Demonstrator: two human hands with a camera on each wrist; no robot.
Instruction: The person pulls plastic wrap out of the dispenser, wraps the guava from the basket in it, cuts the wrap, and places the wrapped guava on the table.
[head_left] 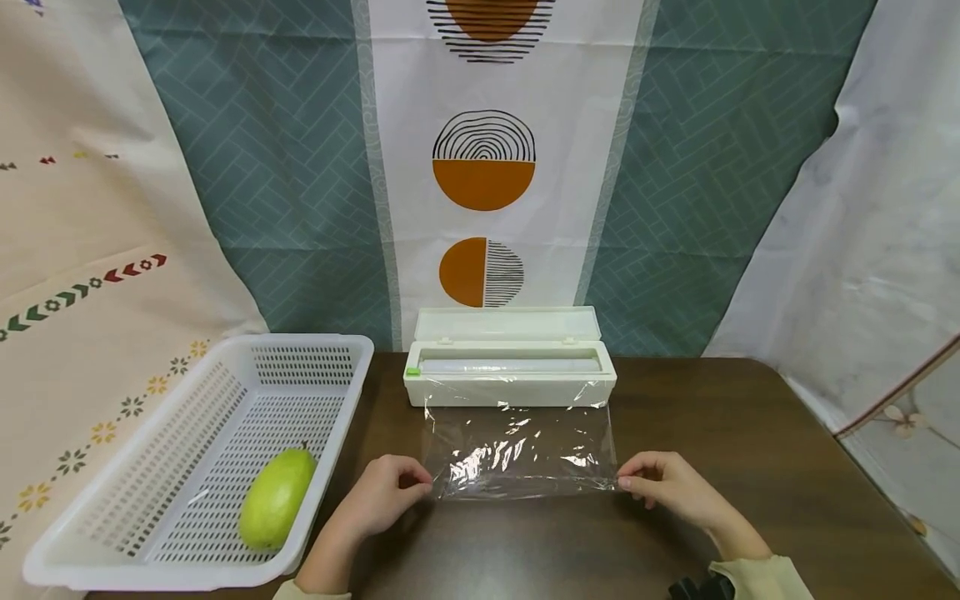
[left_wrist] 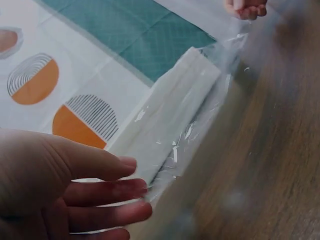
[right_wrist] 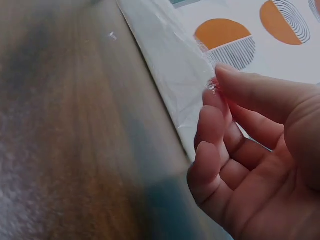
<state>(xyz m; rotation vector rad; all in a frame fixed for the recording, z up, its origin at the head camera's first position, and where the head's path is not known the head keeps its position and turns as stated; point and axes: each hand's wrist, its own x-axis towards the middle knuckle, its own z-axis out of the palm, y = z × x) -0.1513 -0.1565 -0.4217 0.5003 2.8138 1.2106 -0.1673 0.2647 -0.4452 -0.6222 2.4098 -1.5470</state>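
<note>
Between left grip (head_left: pixel 380 495) and right grip (head_left: pixel 675 490), clear film (head_left: pixel 517 454), corners pinched

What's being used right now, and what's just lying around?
In use:
clear film, held by the left hand and right hand
open white box the film comes from

Seems unused now:
green fruit
white basket around it
patterned cloth behind

No readable text.
No words, labels, brands or numbers can be read on the white box (head_left: pixel 517 346), basket (head_left: pixel 157 575) or patterned backdrop (head_left: pixel 483 183).
</note>
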